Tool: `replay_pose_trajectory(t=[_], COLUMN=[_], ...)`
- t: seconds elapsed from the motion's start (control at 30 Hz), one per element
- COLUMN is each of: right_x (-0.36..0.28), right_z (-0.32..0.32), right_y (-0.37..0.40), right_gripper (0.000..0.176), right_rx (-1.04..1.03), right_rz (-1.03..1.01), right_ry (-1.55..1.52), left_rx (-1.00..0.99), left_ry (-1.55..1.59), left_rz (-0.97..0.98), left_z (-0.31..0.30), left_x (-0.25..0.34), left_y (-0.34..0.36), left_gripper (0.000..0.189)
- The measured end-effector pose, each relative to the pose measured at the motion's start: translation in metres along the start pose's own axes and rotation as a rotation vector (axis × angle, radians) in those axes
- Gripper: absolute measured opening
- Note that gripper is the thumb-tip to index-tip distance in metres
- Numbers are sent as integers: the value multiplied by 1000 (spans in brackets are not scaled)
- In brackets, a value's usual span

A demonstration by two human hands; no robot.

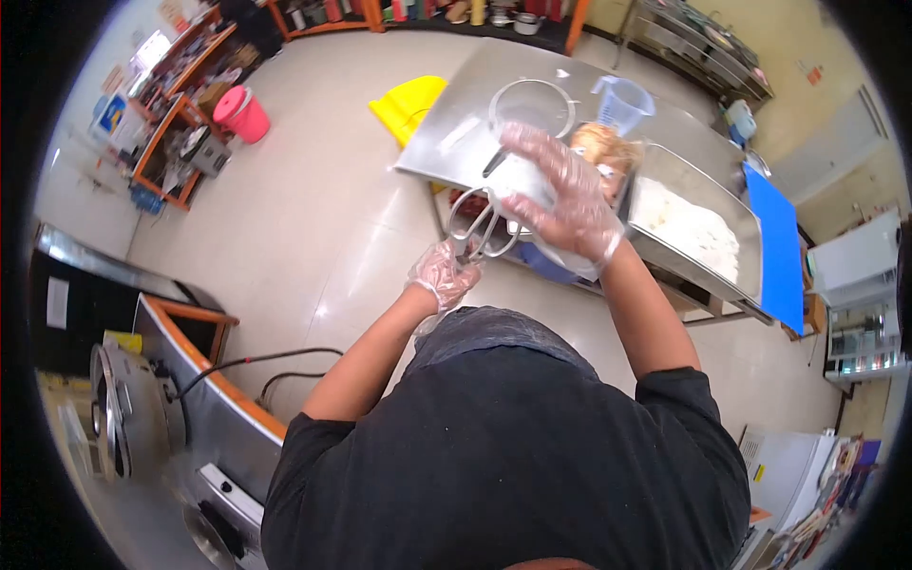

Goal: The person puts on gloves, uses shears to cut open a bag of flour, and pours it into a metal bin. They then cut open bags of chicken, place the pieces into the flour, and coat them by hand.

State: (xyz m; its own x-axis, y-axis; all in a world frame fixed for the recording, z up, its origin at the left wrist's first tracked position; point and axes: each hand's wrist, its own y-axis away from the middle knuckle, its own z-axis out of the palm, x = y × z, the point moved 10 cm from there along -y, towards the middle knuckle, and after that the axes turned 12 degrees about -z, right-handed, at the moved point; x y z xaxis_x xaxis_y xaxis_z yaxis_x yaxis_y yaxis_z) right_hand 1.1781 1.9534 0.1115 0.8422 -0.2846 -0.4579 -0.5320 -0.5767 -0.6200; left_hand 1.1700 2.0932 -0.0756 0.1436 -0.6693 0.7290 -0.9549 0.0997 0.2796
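Note:
My left hand, in a clear plastic glove, is closed around the lower end of a metal tool with looped bars, which looks like a mixer beater. The loops point up toward the table's near edge. My right hand, also gloved, is raised over that edge with its fingers spread, holding nothing that I can see. Something white shows partly behind it, blurred. Beyond the fingers lies a round metal ring with a dark handle.
On the steel table stand a clear measuring jug, a brown item in plastic wrap and a deep tray of white powder. A blue board lies to the right. Behind my left arm is a steel counter.

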Motion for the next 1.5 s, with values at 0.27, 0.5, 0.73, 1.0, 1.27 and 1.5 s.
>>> replay_pose_trajectory(t=[0.27, 0.5, 0.73, 1.0, 1.27, 1.5], right_x=[34, 86, 152, 176, 164, 150], right_z=[-35, -88, -120, -100, -95, -75], right_y=[164, 219, 363, 393, 350, 369], right_gripper=[66, 53, 39, 27, 22, 35], right_rx=[-543, -428, 636, 1217, 1443, 1584], right_rz=[-24, 304, 817, 1330, 1321, 1254], right_ry=[410, 413, -212, -471, -403, -440], left_rx=[-548, -494, -84, -220, -317, -202], left_ry=[-161, -381, -165, -388, -586, -615], left_rz=[407, 420, 250, 334, 327, 74], left_z=[169, 157, 93, 170, 268, 265], left_x=[129, 216, 199, 214, 242, 247], left_y=[-18, -48, -221, -374, -471, -498], left_gripper=[40, 54, 49, 51, 62, 57])
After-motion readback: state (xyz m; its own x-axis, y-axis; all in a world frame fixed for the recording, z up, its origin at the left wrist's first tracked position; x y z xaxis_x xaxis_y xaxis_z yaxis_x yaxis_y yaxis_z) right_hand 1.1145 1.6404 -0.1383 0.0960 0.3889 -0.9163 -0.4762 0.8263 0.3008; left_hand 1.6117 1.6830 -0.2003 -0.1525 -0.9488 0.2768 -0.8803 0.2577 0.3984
